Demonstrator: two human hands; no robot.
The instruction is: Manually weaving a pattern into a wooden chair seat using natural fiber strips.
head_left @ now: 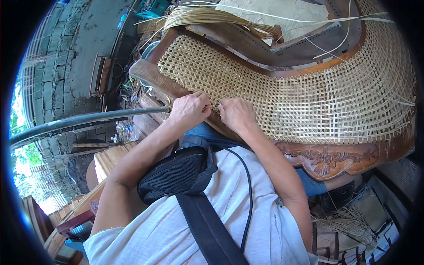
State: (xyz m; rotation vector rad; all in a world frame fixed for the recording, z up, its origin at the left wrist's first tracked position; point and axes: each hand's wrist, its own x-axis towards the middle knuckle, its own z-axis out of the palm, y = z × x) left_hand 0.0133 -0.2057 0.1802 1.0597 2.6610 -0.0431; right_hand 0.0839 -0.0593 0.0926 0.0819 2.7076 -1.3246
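Note:
A woven cane panel [304, 104] with an open lattice spans a curved wooden chair frame [163, 81]. My left hand [190, 109] is closed at the frame's near edge, its fingers curled. Just to its right, my right hand [237, 114] rests against the cane with its fingers pinched. A small dark, bluish tip shows by the right fingertips, too little of it to name. What the left fingers hold, if anything, is hidden. Loose pale cane strands trail over the weave at the far right.
A bundle of cane strips [212, 17] lies across the frame's far side. A dark pipe [88, 121] reaches in from the left to near my left hand. The near rail [327, 161] has carved flowers. More loose strands [349, 225] lie at the lower right.

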